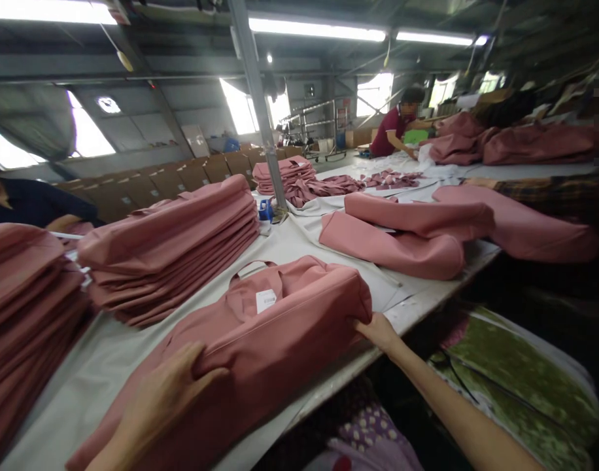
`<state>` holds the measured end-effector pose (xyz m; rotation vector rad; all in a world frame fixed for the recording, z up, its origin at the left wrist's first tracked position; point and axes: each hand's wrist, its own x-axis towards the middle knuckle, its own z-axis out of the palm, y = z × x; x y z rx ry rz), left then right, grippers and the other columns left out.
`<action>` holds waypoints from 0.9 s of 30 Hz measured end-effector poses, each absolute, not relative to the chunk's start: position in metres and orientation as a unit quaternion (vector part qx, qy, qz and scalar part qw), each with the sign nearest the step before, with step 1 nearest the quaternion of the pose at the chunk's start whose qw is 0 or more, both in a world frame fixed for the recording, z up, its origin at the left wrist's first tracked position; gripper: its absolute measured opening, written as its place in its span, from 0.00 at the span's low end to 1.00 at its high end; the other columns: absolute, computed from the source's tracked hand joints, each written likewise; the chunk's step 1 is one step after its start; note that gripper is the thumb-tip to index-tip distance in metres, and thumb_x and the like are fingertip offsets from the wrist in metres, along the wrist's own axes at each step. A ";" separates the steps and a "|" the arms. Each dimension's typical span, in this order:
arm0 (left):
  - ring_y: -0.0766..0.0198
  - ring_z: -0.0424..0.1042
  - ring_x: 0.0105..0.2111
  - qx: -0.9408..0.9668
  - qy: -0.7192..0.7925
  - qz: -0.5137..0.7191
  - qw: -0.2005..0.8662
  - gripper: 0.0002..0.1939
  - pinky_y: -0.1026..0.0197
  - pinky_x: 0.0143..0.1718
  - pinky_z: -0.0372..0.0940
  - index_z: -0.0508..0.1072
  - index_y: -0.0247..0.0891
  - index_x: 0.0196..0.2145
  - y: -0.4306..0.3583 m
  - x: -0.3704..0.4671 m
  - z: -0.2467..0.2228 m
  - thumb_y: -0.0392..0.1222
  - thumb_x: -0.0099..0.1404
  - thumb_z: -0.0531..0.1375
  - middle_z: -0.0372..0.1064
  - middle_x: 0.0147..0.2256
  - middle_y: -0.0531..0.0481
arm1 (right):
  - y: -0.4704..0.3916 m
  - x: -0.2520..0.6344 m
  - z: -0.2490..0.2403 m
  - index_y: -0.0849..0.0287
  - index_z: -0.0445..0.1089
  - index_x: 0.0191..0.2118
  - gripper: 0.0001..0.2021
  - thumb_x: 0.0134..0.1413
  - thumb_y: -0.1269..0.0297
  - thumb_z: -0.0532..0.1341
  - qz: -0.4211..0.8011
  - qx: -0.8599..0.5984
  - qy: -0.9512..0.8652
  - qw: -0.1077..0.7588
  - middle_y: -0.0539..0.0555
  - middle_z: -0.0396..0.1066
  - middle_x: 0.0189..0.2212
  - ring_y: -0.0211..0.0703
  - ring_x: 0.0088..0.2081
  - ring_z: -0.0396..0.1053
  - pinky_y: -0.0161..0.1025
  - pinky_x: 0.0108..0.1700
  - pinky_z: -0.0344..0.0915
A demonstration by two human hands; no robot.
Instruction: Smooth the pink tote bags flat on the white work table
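A pink bag [299, 327] lies on its side along the near edge of the cloth-covered table, with a strap handle [255, 271] and a white tag [265, 300] on its upper face. My left hand [174, 386] rests on the bag's near left part, thumb spread away from the fingers. At the bag's right end, my right hand [378, 331] pinches the lower corner between thumb and fingers. Just beyond the bag, to the left, stands a tall stack of folded pink bags [172, 248].
Another pink stack [25, 327] fills the left edge. Two pink bags [397, 242] lie to the right, near a co-worker's sleeve [549, 193]. A metal post [260, 98] rises beside a blue tape dispenser [265, 210]. Another person [392, 131] works at the far end. Cartons [167, 183] line the back.
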<state>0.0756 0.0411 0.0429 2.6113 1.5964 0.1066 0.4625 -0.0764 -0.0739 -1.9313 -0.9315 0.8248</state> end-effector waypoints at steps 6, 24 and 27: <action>0.48 0.73 0.40 0.885 0.466 0.002 0.008 0.16 0.56 0.35 0.61 0.68 0.40 0.40 0.027 0.145 0.041 0.49 0.56 0.62 0.73 0.39 0.45 | -0.076 0.469 -0.078 0.59 0.72 0.25 0.23 0.49 0.41 0.60 0.243 -0.819 -0.426 0.298 0.60 0.73 0.24 0.55 0.32 0.72 0.40 0.30 0.60; 0.58 0.67 0.33 0.917 0.376 0.081 -0.108 0.10 0.57 0.29 0.55 0.68 0.38 0.35 0.010 0.156 -0.008 0.34 0.71 0.48 0.67 0.31 0.46 | 0.002 0.394 -0.091 0.59 0.78 0.37 0.25 0.53 0.41 0.58 0.413 -0.533 -0.631 0.384 0.59 0.77 0.35 0.57 0.39 0.74 0.51 0.45 0.71; 0.58 0.66 0.32 0.906 0.386 0.110 -0.134 0.12 0.56 0.28 0.53 0.67 0.38 0.35 0.016 0.154 -0.012 0.34 0.71 0.46 0.66 0.30 0.46 | 0.004 0.399 -0.099 0.58 0.78 0.37 0.23 0.53 0.42 0.59 0.378 -0.542 -0.645 0.383 0.58 0.77 0.36 0.57 0.39 0.74 0.49 0.43 0.72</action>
